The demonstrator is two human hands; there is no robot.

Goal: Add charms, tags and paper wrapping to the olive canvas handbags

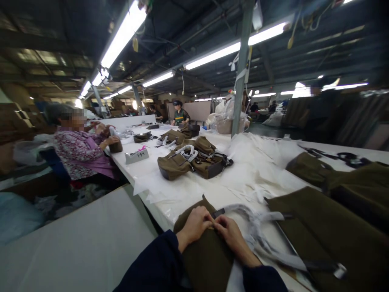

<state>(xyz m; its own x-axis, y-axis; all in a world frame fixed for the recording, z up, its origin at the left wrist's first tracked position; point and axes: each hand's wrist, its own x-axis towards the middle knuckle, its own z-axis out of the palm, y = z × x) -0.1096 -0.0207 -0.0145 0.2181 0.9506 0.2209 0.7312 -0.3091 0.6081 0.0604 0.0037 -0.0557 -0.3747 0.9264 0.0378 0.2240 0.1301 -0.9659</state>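
An olive-brown fabric bag lies at the near edge of the white table, below both hands. My left hand rests on its upper part, fingers bent and pinched together at the bag's edge. Close beside it, my right hand is also pinched, its fingertips almost touching the left ones. What lies between the fingertips is too small to make out. A strap wrapped in white material curves away to the right of the bag.
Finished-looking brown bags sit mid-table, with white sheets beside them. Large olive pieces cover the right side. A metal post rises behind. One person works at the left edge, another farther back.
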